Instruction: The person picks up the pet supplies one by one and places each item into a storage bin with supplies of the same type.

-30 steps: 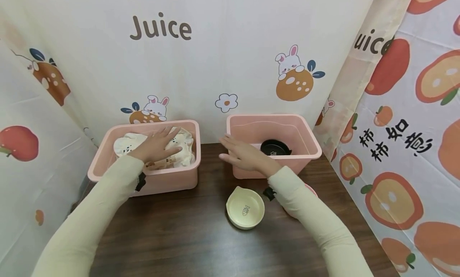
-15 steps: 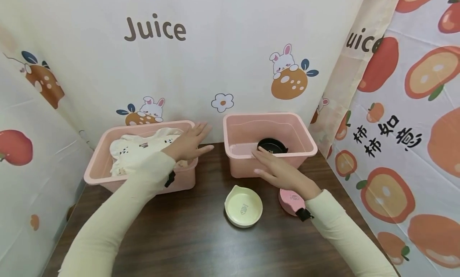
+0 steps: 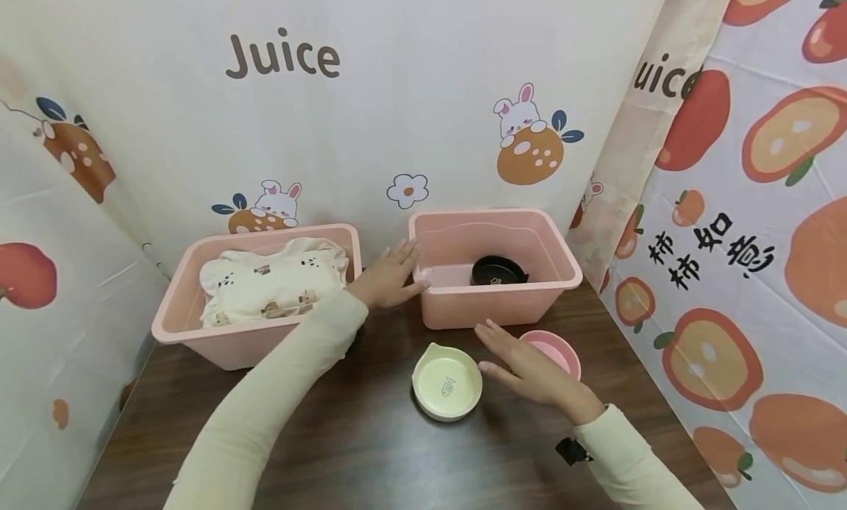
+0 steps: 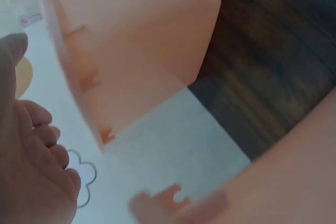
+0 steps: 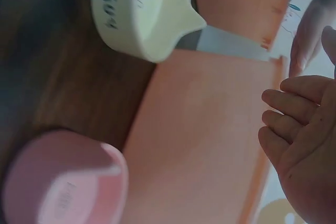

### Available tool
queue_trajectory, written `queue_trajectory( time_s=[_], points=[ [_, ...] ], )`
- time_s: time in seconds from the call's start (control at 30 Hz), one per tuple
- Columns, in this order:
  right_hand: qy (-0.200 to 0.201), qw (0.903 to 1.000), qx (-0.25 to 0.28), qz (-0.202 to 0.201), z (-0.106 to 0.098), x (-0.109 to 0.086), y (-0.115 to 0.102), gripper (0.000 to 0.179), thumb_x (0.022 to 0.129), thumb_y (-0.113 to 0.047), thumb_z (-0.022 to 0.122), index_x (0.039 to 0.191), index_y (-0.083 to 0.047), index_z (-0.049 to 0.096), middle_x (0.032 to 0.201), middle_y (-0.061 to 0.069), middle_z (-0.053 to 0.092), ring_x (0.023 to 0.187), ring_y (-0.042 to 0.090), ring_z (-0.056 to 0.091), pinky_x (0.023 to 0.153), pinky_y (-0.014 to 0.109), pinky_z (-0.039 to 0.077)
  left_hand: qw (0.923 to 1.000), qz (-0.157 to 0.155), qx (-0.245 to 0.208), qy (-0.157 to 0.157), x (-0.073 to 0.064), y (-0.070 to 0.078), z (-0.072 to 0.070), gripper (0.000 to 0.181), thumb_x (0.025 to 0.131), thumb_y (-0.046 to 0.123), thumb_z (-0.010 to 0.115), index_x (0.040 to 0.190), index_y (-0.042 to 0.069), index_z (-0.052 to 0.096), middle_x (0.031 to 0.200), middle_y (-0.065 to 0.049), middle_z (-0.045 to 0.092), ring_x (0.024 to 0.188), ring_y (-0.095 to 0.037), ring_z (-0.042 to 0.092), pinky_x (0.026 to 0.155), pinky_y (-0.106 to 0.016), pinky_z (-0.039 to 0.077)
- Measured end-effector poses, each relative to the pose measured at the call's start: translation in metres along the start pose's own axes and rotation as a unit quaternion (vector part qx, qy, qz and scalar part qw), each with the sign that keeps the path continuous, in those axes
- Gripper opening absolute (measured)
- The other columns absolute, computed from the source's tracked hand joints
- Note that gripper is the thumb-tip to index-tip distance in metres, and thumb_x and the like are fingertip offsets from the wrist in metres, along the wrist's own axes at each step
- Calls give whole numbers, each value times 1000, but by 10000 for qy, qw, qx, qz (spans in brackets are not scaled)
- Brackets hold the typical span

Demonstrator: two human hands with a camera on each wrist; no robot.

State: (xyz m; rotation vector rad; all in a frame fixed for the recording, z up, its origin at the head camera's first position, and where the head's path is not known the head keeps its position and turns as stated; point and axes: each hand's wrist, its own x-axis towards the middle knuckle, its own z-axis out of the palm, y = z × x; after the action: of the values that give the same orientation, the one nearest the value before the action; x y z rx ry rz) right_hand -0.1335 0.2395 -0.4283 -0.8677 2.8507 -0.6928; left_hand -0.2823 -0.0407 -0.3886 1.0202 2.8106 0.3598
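My left hand (image 3: 390,278), fingers extended, is at the left end of the right pink bin (image 3: 490,308), its fingertips overlapping the rim in the head view. My right hand (image 3: 532,367) hovers palm down with straight fingers, between a pale yellow spouted bowl (image 3: 448,385) and a pink bowl (image 3: 559,350), which it partly covers. In the right wrist view, both the yellow bowl (image 5: 149,14) and the pink bowl (image 5: 63,182) stand apart from the fingers. Neither hand holds anything. A black bowl (image 3: 498,271) sits inside the right bin.
To the left stands another pink bin (image 3: 175,293) with cream printed cloth (image 3: 265,278) in it. Both bins are near the back of the dark wooden table (image 3: 370,451). A printed curtain (image 3: 410,113) hangs behind them, and fruit-print fabric (image 3: 715,275) encloses the right side.
My left hand has moved right, from over the cloth to the right bin's left end. The right hand has moved right and toward me, away from that bin. The head view shifted slightly.
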Motion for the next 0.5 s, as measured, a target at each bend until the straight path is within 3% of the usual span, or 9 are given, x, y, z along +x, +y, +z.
queue_trajectory(
  time_s=[0.23, 0.5],
  points=[
    [12, 10000, 66, -72, 29, -9, 0, 62, 97, -40, 54, 146, -5, 39, 152, 12, 36, 142, 29, 29, 109, 48, 33, 9998, -171, 41, 134, 9, 7, 17, 79, 99, 54, 37, 153, 2, 11, 160, -13, 8, 148, -29, 7, 119, -44, 9],
    [42, 9996, 25, -271, 62, -21, 3, 62, 96, -41, 54, 143, -1, 43, 147, 17, 43, 138, 32, 36, 103, 51, 39, 9997, -220, -64, 91, 13, 9, 23, 80, 98, 56, 35, 153, 4, 10, 161, -11, 8, 148, -27, 6, 119, -42, 8]
  ],
)
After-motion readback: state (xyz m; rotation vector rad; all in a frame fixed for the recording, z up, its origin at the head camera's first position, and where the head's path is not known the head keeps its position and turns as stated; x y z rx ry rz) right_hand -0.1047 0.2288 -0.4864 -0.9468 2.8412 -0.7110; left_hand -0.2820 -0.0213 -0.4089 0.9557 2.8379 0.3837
